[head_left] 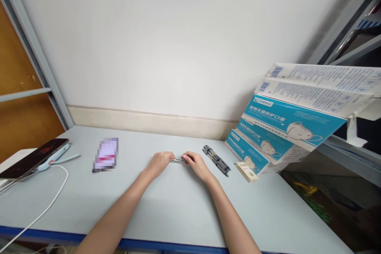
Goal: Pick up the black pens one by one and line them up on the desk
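Note:
Over the middle of the table, my left hand [161, 163] and my right hand [195, 162] face each other a short way apart. Between them runs a slim pen [178, 159], lying sideways, with its ends covered by my fingers. Each hand is closed on one end of it. To the right of my right hand lies a row of several dark pens [216, 161], side by side and slanted on the table.
Blue and white face mask boxes [290, 121] are stacked at the right, with a small cream box [247, 172] in front. A phone [106, 154] with a blurred screen lies at the left. Farther left are a dark phone [34, 158] and a white cable [61, 190].

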A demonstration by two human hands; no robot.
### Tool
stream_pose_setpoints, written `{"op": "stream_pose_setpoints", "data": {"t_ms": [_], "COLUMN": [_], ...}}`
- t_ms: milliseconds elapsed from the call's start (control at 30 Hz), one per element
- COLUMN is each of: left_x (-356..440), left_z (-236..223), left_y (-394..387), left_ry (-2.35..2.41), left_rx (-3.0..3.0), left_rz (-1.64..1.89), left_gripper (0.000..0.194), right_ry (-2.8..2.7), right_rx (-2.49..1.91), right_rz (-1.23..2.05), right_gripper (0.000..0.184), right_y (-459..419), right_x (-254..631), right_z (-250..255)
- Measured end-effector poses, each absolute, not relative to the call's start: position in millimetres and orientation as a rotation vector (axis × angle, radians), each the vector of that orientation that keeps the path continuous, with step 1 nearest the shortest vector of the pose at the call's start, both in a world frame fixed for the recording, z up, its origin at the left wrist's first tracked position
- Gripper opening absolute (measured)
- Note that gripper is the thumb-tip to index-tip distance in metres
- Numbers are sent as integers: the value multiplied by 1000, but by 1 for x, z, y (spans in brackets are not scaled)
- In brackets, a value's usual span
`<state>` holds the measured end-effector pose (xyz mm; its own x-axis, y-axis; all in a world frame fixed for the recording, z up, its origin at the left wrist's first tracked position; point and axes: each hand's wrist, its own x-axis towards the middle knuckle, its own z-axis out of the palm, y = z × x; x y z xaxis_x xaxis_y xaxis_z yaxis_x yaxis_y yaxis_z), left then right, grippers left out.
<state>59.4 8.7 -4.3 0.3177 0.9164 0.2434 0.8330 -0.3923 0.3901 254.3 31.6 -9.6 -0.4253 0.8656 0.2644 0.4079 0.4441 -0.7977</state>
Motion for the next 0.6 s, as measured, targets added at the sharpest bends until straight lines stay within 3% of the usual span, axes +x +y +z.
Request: {"op": "stream_pose_setpoints", "data": {"t_ms": [100, 233, 467, 600], "left_x": [58, 53, 57, 59], "left_z": [-6, -7, -10, -10], "left_y": [10, 12, 12, 11], "left_ry": [1618, 1590, 1604, 1625], "left_rx": [2308, 2241, 2232, 2319], "left_rz": [672, 744, 787, 812], "left_gripper": [32, 37, 37, 35], "right_ry": [-2053, -2185, -2167, -2197], "right_rx": [-1004, -992, -1120, -1200], "right_rz": [656, 458, 444, 272], "right_gripper": [27, 10, 29, 17], "right_y": [33, 32, 21, 18], "right_x": [255, 256, 248, 245], "right_z": [-13, -11, -4, -2]}}
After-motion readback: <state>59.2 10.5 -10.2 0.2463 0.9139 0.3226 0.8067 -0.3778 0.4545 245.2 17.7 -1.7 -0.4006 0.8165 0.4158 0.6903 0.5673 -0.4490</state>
